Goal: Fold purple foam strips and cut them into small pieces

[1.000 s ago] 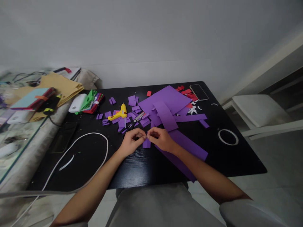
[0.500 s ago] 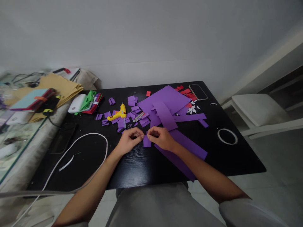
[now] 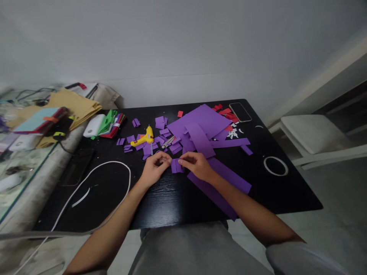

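Note:
Between my two hands is a small purple paper piece with a crease or seam down its middle. My left hand pinches its left edge between thumb and fingertips. On the opposite edge, my right hand pinches with thumb and forefinger. Just beyond the hands, scissors lie among small purple paper pieces. A yellow glue gun rests on more of these pieces to the left. Large purple sheets and strips spread behind and to the right of my right hand.
A white cable loops over the black table at left, close to my left forearm. Phone, red scraps and white scraps lie at back right. A white ring is near the right edge. A chair stands beyond.
The small purple piece has risen slightly and now shows wider, with my hands at its two side edges. My fingers have shifted from its top edge outward to the sides.

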`<state>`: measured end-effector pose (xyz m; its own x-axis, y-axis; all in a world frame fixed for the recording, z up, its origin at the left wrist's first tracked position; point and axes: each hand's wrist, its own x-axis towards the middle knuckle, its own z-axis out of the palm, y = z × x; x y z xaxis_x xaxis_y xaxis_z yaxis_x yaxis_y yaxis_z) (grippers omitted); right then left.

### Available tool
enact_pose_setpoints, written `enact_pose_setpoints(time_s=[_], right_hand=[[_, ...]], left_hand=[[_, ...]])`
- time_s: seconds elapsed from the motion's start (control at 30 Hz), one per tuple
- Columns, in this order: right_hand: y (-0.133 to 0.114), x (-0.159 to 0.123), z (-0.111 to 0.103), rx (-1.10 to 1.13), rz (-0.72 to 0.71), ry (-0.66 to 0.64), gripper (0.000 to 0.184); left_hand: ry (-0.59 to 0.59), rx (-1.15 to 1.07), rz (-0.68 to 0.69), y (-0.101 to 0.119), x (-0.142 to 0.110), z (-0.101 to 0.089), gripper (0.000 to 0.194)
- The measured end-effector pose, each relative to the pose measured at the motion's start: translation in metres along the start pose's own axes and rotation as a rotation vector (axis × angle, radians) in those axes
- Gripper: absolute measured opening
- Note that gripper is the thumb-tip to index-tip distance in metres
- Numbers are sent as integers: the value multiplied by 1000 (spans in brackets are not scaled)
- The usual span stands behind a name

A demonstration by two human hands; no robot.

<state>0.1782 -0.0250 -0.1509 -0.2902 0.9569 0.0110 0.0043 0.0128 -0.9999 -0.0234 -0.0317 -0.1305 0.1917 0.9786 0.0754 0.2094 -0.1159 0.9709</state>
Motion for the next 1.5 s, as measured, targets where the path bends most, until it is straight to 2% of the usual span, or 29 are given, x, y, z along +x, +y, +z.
enact_pose_setpoints(time_s=[0.2, 0.53, 0.7, 0.77, 0.87, 1.07, 1.17, 1.3, 1.37, 1.5], right_hand=[[-4, -2, 2, 17, -11, 37, 15], [-10, -5, 0, 9, -15, 25, 12], [-10, -3, 1, 52, -25, 53, 14], [-9, -2, 1, 122, 17, 28, 17], [-7, 1, 0, 282, 159, -63, 28], [-2, 2, -2, 498, 343, -167, 38], [-4, 1, -2, 541, 355, -200, 44], [-7, 1, -3, 600, 370, -206, 44], [-6, 2, -4, 642, 379, -196, 41], [-5, 5, -7, 751, 407, -153, 27]], left_hand=[[-7, -39, -20, 2, -1, 5, 22], [-29, -17, 9, -1, -2, 5, 22], [38, -21, 6, -2, -2, 7, 23], [62, -24, 19, -4, -1, 6, 23], [72, 0, 73, -7, 0, 5, 21], [26, 28, 192, -9, 1, 5, 17], [5, 95, 218, -7, 0, 5, 18], [89, 264, 116, -6, 0, 0, 24], [121, 410, 72, -6, 2, -6, 23], [46, 766, 78, -5, 5, -21, 20]])
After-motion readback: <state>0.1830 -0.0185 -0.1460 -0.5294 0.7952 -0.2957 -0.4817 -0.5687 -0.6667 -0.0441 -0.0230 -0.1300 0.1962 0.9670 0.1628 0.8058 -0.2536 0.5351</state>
